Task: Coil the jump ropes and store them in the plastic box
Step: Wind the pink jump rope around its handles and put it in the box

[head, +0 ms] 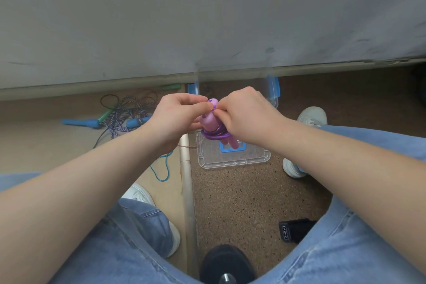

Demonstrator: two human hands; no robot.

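Observation:
Both hands meet over the floor on a pink-handled jump rope (210, 120). Its purple cord (215, 134) is wound in several turns around the two handles. My left hand (177, 115) grips the handles from the left, thumb near the top. My right hand (244, 115) pinches the cord at the upper end of the handles. Behind the hands stands the clear plastic box (272, 86) with blue latches, against the wall. Its clear lid (232, 159) with a blue centre handle lies flat on the floor just below the hands.
A tangle of other jump ropes (124, 113) with blue and green handles lies on the floor at the left, and a teal cord (161, 172) trails nearer. A metal floor strip (187, 187) runs between my knees. A black object (292, 229) lies by my right leg.

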